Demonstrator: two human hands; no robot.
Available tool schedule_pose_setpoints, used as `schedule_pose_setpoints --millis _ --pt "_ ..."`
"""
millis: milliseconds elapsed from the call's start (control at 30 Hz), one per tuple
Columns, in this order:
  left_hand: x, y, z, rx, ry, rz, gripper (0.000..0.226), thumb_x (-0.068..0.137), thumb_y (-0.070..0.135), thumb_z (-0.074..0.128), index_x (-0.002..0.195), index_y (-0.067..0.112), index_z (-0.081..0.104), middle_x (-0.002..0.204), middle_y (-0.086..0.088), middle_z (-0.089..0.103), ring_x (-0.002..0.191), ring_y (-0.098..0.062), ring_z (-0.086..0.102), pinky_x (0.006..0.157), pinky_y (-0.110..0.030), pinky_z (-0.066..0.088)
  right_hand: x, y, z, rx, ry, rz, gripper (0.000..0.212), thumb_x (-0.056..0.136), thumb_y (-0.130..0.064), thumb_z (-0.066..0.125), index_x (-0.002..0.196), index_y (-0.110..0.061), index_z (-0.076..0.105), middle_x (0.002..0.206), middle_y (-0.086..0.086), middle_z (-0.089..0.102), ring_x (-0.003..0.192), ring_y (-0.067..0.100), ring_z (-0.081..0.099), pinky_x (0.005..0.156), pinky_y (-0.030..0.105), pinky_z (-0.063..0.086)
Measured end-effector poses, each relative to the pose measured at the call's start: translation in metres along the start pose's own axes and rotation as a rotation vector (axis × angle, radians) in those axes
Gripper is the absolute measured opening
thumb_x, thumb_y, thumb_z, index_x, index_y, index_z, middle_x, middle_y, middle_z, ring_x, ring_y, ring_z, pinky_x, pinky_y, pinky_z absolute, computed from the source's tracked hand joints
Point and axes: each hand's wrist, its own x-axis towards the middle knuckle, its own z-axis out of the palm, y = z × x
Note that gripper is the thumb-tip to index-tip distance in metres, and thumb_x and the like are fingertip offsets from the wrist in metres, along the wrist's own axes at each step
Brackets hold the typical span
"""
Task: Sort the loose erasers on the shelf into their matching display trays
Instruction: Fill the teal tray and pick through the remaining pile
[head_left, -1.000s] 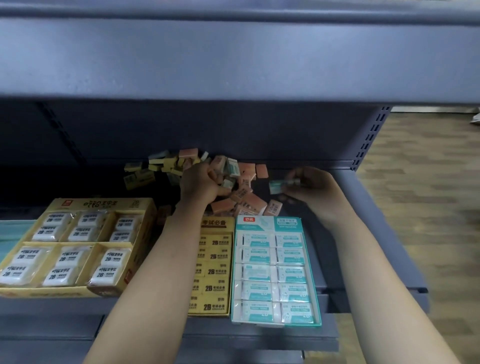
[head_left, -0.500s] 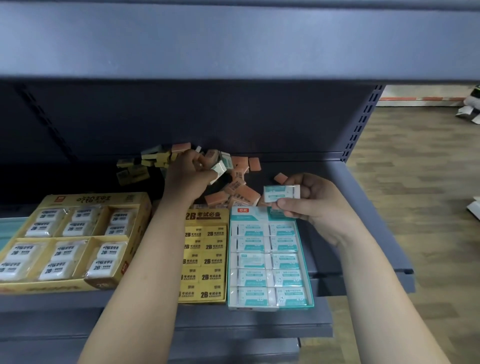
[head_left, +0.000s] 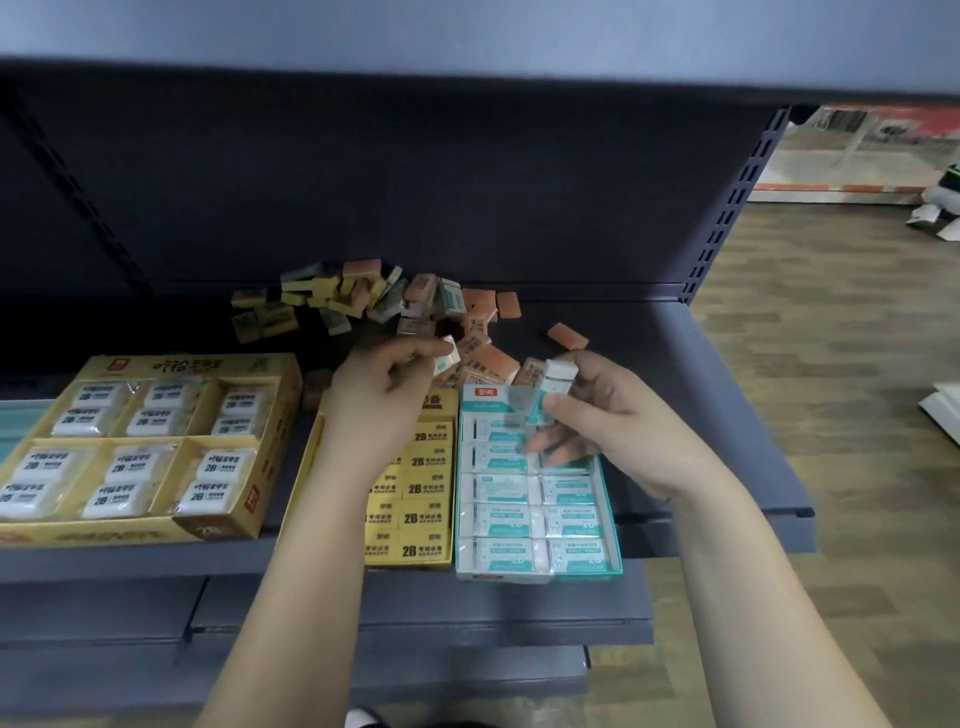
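Because the three display boxes stand along the front of the dark metal shelf (head_left: 675, 415) and the unsorted goods are heaped behind them, both hands must reach across the boxes; I judge this layout keeps the sorted stock toward the buyer. Largest is the yellow display box (head_left: 182, 368) at the left: six compartments, two wrapped white erasers showing in each, so twelve. Next is the teal tray (head_left: 535, 573) at the right, two columns by five rows, though the upper rows are partly covered. Between them is the yellow 2B tray (head_left: 439, 401), where I count five labels in the right column; the left forearm hides most of the other column. Behind lies the pile of loose erasers (head_left: 395, 306), salmon, yellow and teal-white mixed, too jumbled for a count.

The right hand (head_left: 602, 415) hovers just above the back end of the teal tray; the left hand (head_left: 374, 400) is at the near edge of the pile. The right fingers and thumb are curled round one teal-and-white eraser (head_left: 553, 387), held upright, probably because its sleeve matches that tray; the left fingertips pinch one pale eraser (head_left: 451, 356) with a teal mark, likely so that the next piece is ready. One salmon eraser (head_left: 567, 335) lies apart, right of the pile.
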Motion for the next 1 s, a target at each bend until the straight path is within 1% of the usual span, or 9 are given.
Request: schedule_pose_setpoints --millis 67,133,200,367,467,600,767,867,1000 --pt "-0.007 0.001 0.000 0.016 -0.019 0.024 0.016 0.093 0.026 0.062 0.099 0.038 0.072 0.095 0.013 0.067 0.085 -0.012 0.065 0.079 -0.035 0.056 -0.001 0.000 0.003 -0.105 -0.034 -0.026 0.014 0.095 -0.005 0.059 0.108 -0.010 0.059 0.092 0.009 0.071 0.072 0.021 0.068 0.059 0.025 0.055" --pt "-0.013 0.000 0.001 0.052 -0.041 0.043 0.012 0.086 0.030 0.072 0.096 0.038 0.071 0.093 0.022 0.060 0.084 0.005 0.059 0.071 -0.012 0.049 -0.003 0.001 0.006 -0.237 -0.059 -0.029 0.017 0.089 -0.006 0.068 0.104 -0.012 0.062 0.081 0.006 0.068 0.069 0.019 0.065 0.062 0.030 0.053" --pt "-0.018 -0.002 0.003 0.066 -0.044 0.054 0.021 0.077 0.030 0.080 0.094 0.037 0.070 0.093 0.031 0.053 0.086 0.012 0.055 0.069 -0.005 0.042 -0.005 0.000 0.011 -0.340 -0.076 0.002 0.022 0.084 -0.008 0.075 0.100 -0.016 0.062 0.072 0.001 0.067 0.065 0.018 0.063 0.065 0.032 0.053" --pt "-0.024 -0.009 0.005 0.129 -0.005 0.055 0.033 0.067 0.027 0.088 0.093 0.037 0.070 0.096 0.025 0.051 0.093 -0.006 0.052 0.088 -0.033 0.046 -0.013 0.000 0.025 -0.506 -0.095 0.117 0.018 0.080 -0.012 0.080 0.086 -0.016 0.064 0.068 0.004 0.070 0.057 0.013 0.064 0.061 0.031 0.056" --pt "-0.025 -0.010 0.005 0.151 -0.007 0.036 0.034 0.067 0.030 0.087 0.092 0.042 0.067 0.095 0.027 0.048 0.095 -0.007 0.051 0.095 -0.045 0.046 -0.018 0.000 0.032 -0.583 -0.006 0.114 0.016 0.079 -0.013 0.080 0.083 -0.020 0.067 0.073 0.007 0.071 0.057 0.015 0.067 0.066 0.037 0.061" --pt "-0.026 -0.009 0.005 0.161 0.002 0.026 0.034 0.068 0.031 0.087 0.092 0.043 0.066 0.095 0.031 0.045 0.102 -0.008 0.050 0.097 -0.047 0.044 -0.021 0.002 0.038 -0.690 0.081 0.038 0.014 0.081 -0.019 0.079 0.081 -0.029 0.068 0.076 -0.001 0.069 0.062 0.013 0.067 0.068 0.032 0.058" --pt "-0.027 -0.010 0.005 0.151 0.001 0.027 0.031 0.068 0.030 0.087 0.091 0.039 0.068 0.094 0.030 0.045 0.105 -0.009 0.050 0.099 -0.045 0.043 -0.022 0.003 0.040 -0.799 0.053 0.011 0.027 0.075 -0.020 0.083 0.095 -0.030 0.069 0.096 -0.014 0.055 0.069 0.001 0.054 0.062 0.011 0.040" --pt "-0.027 -0.012 0.005 0.142 0.014 0.038 0.026 0.072 0.032 0.084 0.092 0.037 0.069 0.096 0.027 0.048 0.106 -0.009 0.050 0.097 -0.043 0.044 -0.021 0.003 0.041 -0.850 0.045 0.018 0.033 0.075 -0.019 0.082 0.105 -0.028 0.070 0.102 -0.014 0.053 0.074 0.002 0.055 0.065 0.009 0.042" --pt "-0.025 -0.015 0.004 0.065 0.025 0.043 0.018 0.076 0.033 0.081 0.092 0.033 0.072 0.105 0.014 0.061 0.105 -0.012 0.058 0.091 -0.039 0.050 -0.021 0.005 0.042 -0.892 0.063 -0.021 0.029 0.075 -0.018 0.082 0.100 -0.028 0.071 0.098 -0.014 0.057 0.072 0.002 0.054 0.068 0.014 0.043"
